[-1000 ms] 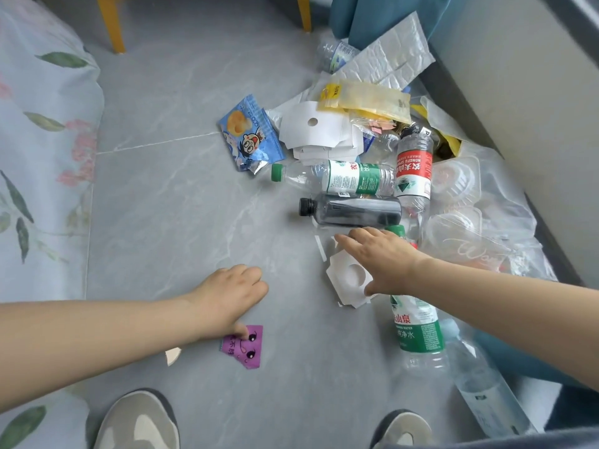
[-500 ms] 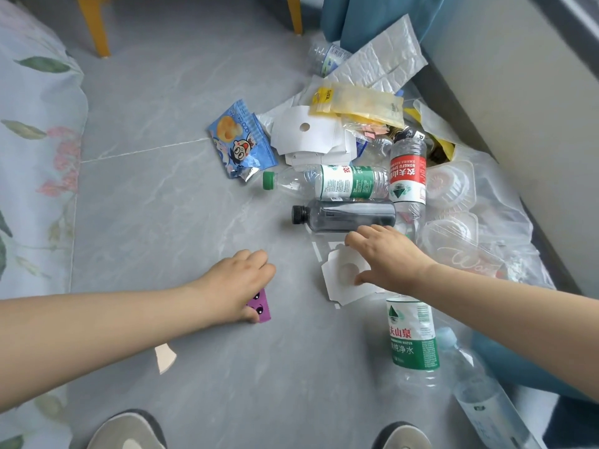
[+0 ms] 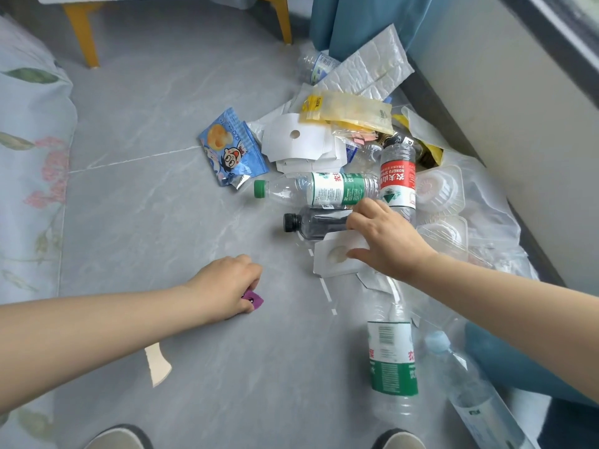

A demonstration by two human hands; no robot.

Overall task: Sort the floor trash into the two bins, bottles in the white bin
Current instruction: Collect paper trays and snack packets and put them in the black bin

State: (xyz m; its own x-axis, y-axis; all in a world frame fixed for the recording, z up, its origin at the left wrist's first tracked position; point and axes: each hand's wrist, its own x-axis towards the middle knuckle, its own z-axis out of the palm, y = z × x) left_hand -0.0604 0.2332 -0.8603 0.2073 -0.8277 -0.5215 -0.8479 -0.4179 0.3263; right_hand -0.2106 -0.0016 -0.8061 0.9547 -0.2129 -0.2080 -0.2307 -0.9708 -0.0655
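Note:
Trash lies scattered on the grey floor. My left hand (image 3: 227, 288) is closed on a small purple wrapper (image 3: 253, 297) low on the floor. My right hand (image 3: 385, 238) pinches a white cardboard piece (image 3: 334, 258) with a round hole, its edge lifted. Just beyond lie a dark bottle (image 3: 311, 222) with a black cap, a green-label bottle (image 3: 324, 188) and a red-label bottle (image 3: 398, 179). Another green-label bottle (image 3: 392, 358) and a clear bottle (image 3: 473, 390) lie near my right foot. No bin is in view.
A blue snack bag (image 3: 230, 147), white cardboard (image 3: 298, 140), a yellow bag (image 3: 350, 110), a silver pouch (image 3: 366, 68) and clear plastic trays (image 3: 440, 189) pile up by the wall. A floral bedspread (image 3: 29, 176) is at left. Yellow chair legs (image 3: 81, 37) stand behind. A paper scrap (image 3: 157, 364) lies near my left arm.
My left hand has closed over the purple wrapper and drawn it up the floor. My right hand has moved forward and gripped the white cardboard piece, lifting its edge.

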